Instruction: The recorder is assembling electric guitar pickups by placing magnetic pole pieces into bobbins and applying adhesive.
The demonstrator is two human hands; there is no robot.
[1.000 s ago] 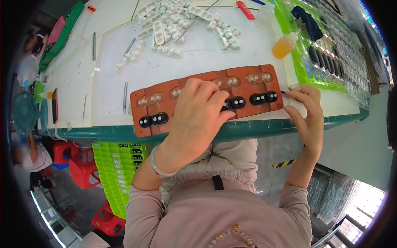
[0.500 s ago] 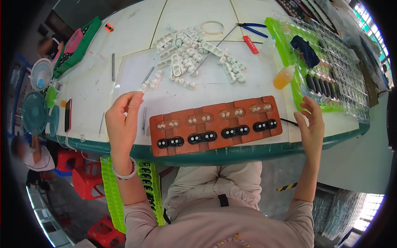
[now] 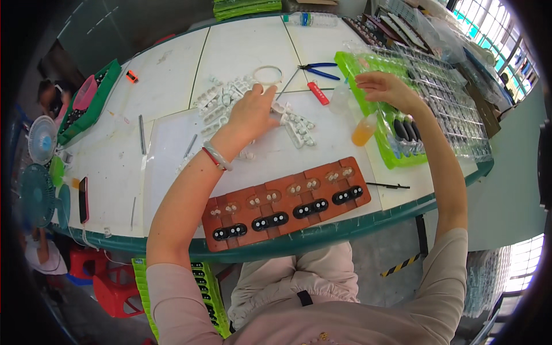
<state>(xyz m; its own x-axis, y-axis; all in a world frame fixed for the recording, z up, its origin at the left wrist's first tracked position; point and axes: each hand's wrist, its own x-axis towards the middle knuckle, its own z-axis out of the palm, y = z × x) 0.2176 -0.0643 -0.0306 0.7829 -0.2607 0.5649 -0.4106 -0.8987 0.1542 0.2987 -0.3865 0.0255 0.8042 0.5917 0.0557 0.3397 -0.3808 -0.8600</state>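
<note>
A person's two bare hands reach forward over a white worktop (image 3: 172, 69) with a green edge. The left hand (image 3: 251, 114) is at a loose pile of small white moulded pieces (image 3: 218, 108), its fingers bent down among them; whether it grips one cannot be told. The right hand (image 3: 391, 91) is released, its fingers loosely extended, above a bright green tray (image 3: 387, 154); whether it touches the tray cannot be told.

Nearer to the body than both hands, just right of the left forearm, a long reddish-brown holder (image 3: 282, 211) lies at a slant. Four black oval pieces with white dots (image 3: 310, 209) sit along its near side, and clear-looking recesses with white dots line its far side.

Between the hands lie a red tag-like object (image 3: 318, 93) and, farther away, blue-handled pliers (image 3: 320, 71). A bottle of amber liquid (image 3: 363, 132) stands on the near side of the right hand. Below the right forearm, a thin black rod (image 3: 391, 186) lies by the holder's right end.
</note>
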